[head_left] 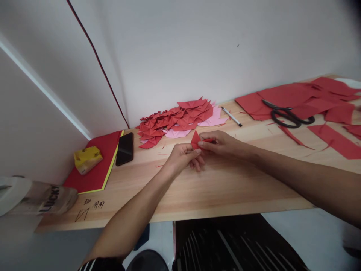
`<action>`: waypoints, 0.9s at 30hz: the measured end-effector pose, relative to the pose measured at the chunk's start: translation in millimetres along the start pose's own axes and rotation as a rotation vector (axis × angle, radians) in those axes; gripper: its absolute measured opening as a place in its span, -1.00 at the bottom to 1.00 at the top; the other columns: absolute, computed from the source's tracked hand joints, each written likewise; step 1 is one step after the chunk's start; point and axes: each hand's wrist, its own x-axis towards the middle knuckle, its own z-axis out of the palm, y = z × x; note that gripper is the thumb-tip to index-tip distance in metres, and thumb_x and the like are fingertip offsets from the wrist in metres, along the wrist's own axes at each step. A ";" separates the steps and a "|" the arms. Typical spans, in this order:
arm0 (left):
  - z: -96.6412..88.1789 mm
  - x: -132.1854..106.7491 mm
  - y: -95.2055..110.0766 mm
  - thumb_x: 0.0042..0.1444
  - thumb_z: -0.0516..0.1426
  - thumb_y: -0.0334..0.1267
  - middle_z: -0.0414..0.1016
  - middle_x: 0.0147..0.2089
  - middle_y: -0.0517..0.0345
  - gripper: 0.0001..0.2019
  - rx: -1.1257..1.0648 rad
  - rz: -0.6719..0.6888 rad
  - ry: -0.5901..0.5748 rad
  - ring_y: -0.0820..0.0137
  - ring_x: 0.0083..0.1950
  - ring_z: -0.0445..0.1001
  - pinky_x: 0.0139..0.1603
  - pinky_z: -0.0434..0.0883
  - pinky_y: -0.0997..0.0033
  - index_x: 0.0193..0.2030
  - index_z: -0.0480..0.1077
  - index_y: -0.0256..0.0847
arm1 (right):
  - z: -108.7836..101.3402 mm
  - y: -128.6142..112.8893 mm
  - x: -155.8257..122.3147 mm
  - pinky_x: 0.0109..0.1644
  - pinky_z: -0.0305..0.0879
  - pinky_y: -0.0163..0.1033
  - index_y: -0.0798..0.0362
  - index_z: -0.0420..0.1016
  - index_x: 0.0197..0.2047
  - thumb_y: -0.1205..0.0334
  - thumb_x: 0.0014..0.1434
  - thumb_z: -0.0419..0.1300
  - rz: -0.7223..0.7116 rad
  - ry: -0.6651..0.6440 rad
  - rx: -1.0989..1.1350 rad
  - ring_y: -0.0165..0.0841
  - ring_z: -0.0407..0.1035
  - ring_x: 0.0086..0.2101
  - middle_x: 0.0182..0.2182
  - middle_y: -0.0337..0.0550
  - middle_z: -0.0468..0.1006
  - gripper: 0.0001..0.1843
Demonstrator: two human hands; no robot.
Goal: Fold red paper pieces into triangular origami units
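A small folded piece of red paper (195, 139) is pinched between both hands over the middle of the table. My left hand (184, 155) grips its lower left side, thumb on top and fingers curled beneath. From the right, my right hand (216, 142) closes on the same piece with thumb and fingers, hiding part of it. Just behind the hands lies a heap of folded red paper shapes (175, 118), with a few pink ones (214, 117) among them.
A grey-white pen (231, 116) lies right of the heap. Black-handled scissors (290, 114) rest on red paper sheets (262, 101). Leftward are a phone (125, 149), a red folder (96, 177) bearing a yellow packet (88, 159), and a clear "LUCKY" bottle (63, 199). A wall borders the wooden table (225, 192).
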 end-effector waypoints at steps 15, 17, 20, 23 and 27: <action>4.5 -2.4 1.8 0.05 0.23 -0.09 0.55 -0.46 0.06 -0.71 -0.039 0.009 -0.010 0.50 -0.60 0.46 -0.60 0.24 0.58 -0.35 0.36 -0.32 | 3.6 -9.5 -0.9 -0.28 0.17 -0.26 0.07 0.37 -0.46 -0.06 0.27 0.02 0.047 -0.035 0.094 -0.38 0.26 -0.40 -0.47 -0.23 0.41 -0.58; 4.7 -1.6 2.0 0.04 0.24 -0.09 0.55 -0.47 0.07 -0.70 -0.053 -0.001 -0.028 0.49 -0.60 0.46 -0.60 0.24 0.58 -0.34 0.36 -0.33 | 4.1 -8.4 -2.1 -0.33 0.13 -0.27 0.07 0.34 -0.49 -0.06 0.28 0.00 0.056 -0.022 0.079 -0.41 0.23 -0.44 -0.52 -0.25 0.38 -0.56; 4.9 -0.6 2.0 0.04 0.23 -0.10 0.51 -0.51 0.13 -0.71 -0.052 0.005 -0.002 0.52 -0.63 0.44 -0.63 0.20 0.59 -0.35 0.37 -0.33 | 4.7 -5.1 -2.3 -0.44 0.02 -0.29 0.05 0.26 -0.56 -0.08 0.27 -0.01 0.124 0.018 0.045 -0.45 0.11 -0.54 -0.62 -0.32 0.25 -0.52; 5.1 -0.5 1.8 0.06 0.21 -0.10 0.50 -0.53 0.15 -0.72 -0.040 0.034 0.055 0.53 -0.65 0.42 -0.65 0.15 0.60 -0.38 0.37 -0.32 | 5.5 -0.6 -0.7 -0.43 0.05 -0.29 0.05 0.28 -0.54 -0.08 0.24 0.03 0.156 0.073 0.013 -0.45 0.12 -0.54 -0.61 -0.32 0.26 -0.55; 4.3 -0.9 2.0 0.06 0.20 -0.11 0.51 -0.52 0.14 -0.73 -0.028 0.098 0.156 0.57 -0.67 0.38 -0.65 0.15 0.60 -0.43 0.35 -0.32 | 9.8 5.9 1.0 -0.27 0.24 -0.24 0.06 0.43 -0.25 0.02 0.19 0.13 0.094 0.141 0.070 -0.35 0.32 -0.35 -0.35 -0.19 0.46 -0.73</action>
